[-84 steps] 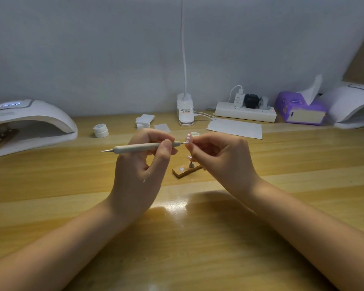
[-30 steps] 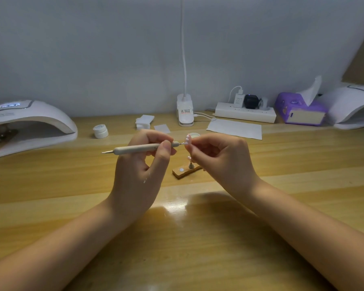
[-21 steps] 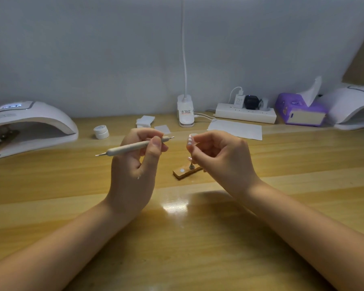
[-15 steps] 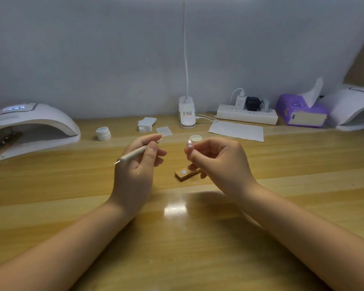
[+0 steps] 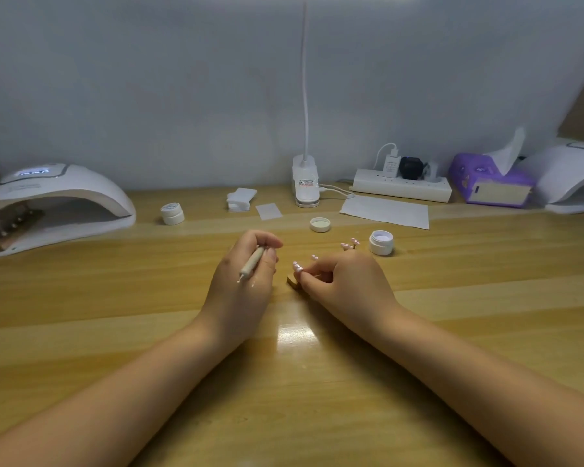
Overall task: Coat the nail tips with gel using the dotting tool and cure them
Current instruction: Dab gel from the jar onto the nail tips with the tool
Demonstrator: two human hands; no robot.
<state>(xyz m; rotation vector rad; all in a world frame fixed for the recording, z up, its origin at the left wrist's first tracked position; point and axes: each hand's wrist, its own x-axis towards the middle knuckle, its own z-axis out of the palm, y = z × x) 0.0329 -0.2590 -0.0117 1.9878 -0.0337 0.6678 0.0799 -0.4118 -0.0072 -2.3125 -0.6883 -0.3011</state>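
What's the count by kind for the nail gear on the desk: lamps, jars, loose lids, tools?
Curing lamps: 2, the left lamp and the right lamp
Gel jars: 2, the closed jar and the open jar
Loose lids: 1, the lid
Dotting tools: 1, the dotting tool held in the left hand
Total: 6

Left hand (image 5: 246,281) is gripping the dotting tool (image 5: 252,263), its tail pointing back toward the wrist. Right hand (image 5: 344,281) is pinching the wooden nail holder (image 5: 293,282) low over the table (image 5: 115,298), with pink nail tips (image 5: 297,265) sticking up past the fingers. Open gel jar (image 5: 381,242) is sitting just beyond the right hand, its lid (image 5: 320,224) lying nearby. Left curing lamp (image 5: 53,203) is showing a lit display and holding another strip inside.
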